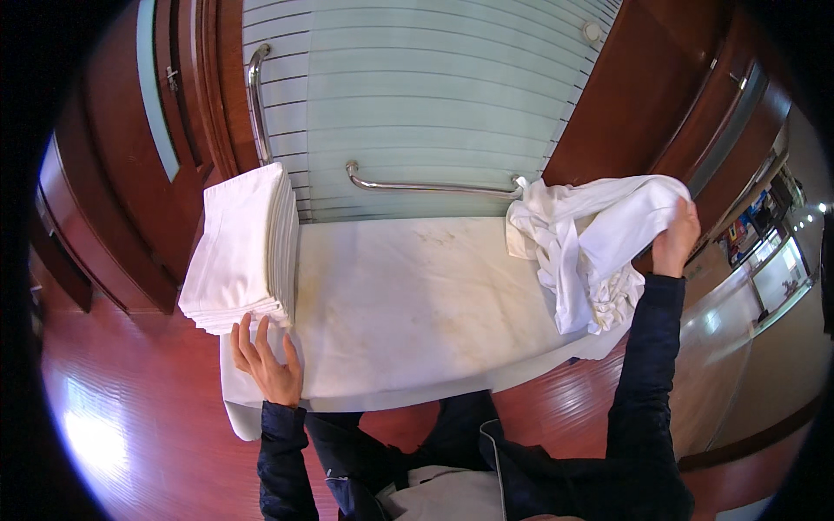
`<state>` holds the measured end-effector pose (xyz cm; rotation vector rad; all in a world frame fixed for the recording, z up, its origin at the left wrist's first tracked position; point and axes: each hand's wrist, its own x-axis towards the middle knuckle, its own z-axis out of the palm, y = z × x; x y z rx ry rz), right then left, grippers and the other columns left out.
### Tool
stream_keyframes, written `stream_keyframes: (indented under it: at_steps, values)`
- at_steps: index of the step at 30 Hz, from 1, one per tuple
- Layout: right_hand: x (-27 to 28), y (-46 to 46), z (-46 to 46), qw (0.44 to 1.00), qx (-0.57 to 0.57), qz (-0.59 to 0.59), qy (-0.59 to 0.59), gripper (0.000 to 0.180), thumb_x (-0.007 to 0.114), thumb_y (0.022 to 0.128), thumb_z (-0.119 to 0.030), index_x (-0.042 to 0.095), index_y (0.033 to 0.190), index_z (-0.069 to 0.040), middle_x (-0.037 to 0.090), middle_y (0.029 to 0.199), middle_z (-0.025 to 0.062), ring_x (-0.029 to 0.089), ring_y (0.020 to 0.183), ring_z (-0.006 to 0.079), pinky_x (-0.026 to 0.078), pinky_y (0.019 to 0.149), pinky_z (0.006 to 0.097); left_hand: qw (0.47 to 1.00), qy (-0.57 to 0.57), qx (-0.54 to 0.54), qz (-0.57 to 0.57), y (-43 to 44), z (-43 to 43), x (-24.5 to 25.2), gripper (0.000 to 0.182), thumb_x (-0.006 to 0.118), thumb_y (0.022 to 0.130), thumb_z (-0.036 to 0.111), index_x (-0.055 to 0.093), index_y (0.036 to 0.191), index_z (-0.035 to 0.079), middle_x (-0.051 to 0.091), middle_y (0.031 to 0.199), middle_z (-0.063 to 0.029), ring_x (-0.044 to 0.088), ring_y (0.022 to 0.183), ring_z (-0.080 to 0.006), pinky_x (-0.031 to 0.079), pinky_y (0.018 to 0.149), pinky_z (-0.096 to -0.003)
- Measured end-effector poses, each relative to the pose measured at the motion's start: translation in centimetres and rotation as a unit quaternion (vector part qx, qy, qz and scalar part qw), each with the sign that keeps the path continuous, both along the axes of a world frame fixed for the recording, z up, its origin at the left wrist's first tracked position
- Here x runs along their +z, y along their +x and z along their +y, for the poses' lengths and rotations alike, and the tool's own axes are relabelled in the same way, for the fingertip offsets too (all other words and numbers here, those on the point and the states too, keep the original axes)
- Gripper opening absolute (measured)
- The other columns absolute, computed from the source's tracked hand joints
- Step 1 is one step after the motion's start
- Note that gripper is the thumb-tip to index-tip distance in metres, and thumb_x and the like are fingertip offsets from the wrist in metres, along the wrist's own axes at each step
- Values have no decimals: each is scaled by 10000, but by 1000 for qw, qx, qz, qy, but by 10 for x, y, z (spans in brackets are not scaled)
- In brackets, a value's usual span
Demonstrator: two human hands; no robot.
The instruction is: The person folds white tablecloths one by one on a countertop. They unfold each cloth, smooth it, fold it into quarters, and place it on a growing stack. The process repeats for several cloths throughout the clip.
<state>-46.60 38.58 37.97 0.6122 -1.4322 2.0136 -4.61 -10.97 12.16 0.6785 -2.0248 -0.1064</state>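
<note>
A tall stack of folded white cloths (238,241) stands at the left end of a cloth-covered table (404,306). My left hand (268,365) is at the stack's near edge, fingers spread and nothing held. At the table's right end lies a crumpled heap of white cloths (560,260). My right hand (677,238) grips a white cloth (625,221) at the heap's far right side, and part of that cloth is raised. Its fingertips are partly hidden by the fabric. The white table cover shows some yellowish stains and hangs over the front edge.
Behind the table is a frosted glass panel (430,98) with a horizontal metal bar (436,187) and an upright metal handle (257,104). Reddish wooden doors (130,150) flank it. My legs (391,443) are against the table's front, above a glossy red floor (150,378).
</note>
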Motion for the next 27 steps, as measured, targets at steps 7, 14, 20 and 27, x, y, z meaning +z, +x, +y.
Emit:
stream_keyframes:
  at_steps: [7,14,20,27]
  values:
    - [78,92,4,994,-25,101,20,342,477,1091,-211,535,1373,-27,660,1275,143,676,1139,258,561,991,404,1000,-2,-14,7,-1,0,0,411,692,914,80,612,1314,29,483,1509,-164,359,1444,-401,295,1162,-506]
    - [120,188,26,934,-178,230,207,447,393,1115,-265,458,1485,-23,604,1416,165,606,1291,294,517,1089,441,995,47,-80,39,5,23,14,455,737,860,77,623,1299,30,499,1479,-199,430,1400,-398,335,1150,-509]
    - [89,213,43,943,-168,205,201,448,401,1110,-250,461,1493,-25,601,1421,158,609,1283,287,516,1084,431,835,263,-481,44,-29,160,42,1068,903,731,207,293,1581,-10,376,1564,-292,390,1421,-487,337,1176,-517]
    - [49,211,75,959,-162,146,179,451,410,1106,-233,464,1503,-27,598,1426,150,614,1274,278,514,1078,418,544,600,-575,117,-20,172,39,161,615,1052,113,701,1124,-4,722,979,-78,653,992,-140,495,958,-307]
